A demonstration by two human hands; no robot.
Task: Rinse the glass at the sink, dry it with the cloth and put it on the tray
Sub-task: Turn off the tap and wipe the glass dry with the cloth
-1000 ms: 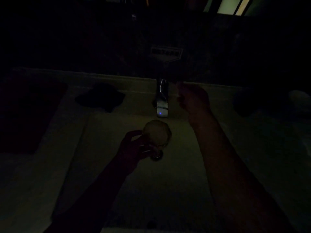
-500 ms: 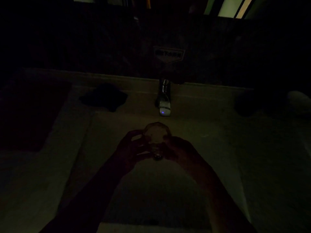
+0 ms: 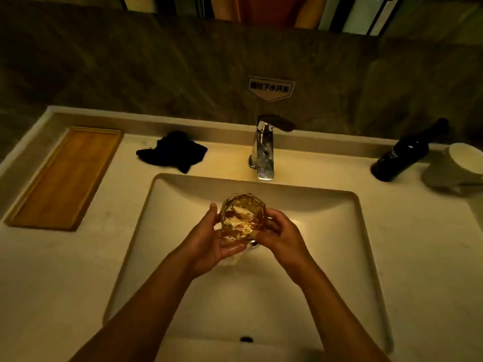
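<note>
A faceted clear glass (image 3: 243, 218) is held over the white sink basin (image 3: 326, 257), below the chrome faucet (image 3: 264, 150). My left hand (image 3: 209, 244) cups it from the left and underneath; my right hand (image 3: 281, 237) grips its right side. Water runs off my left palm below the glass. A dark crumpled cloth (image 3: 172, 151) lies on the counter left of the faucet. The wooden tray (image 3: 65, 178) sits at the far left with nothing on it.
A dark bottle (image 3: 405, 152) stands on the counter at the right, with a white cup (image 3: 462, 163) beside it. A sign (image 3: 270, 88) is fixed to the wall above the faucet. The counter edge runs along the stone backsplash.
My right hand came down from the faucet and took the glass's right side. The picture has become much brighter.
</note>
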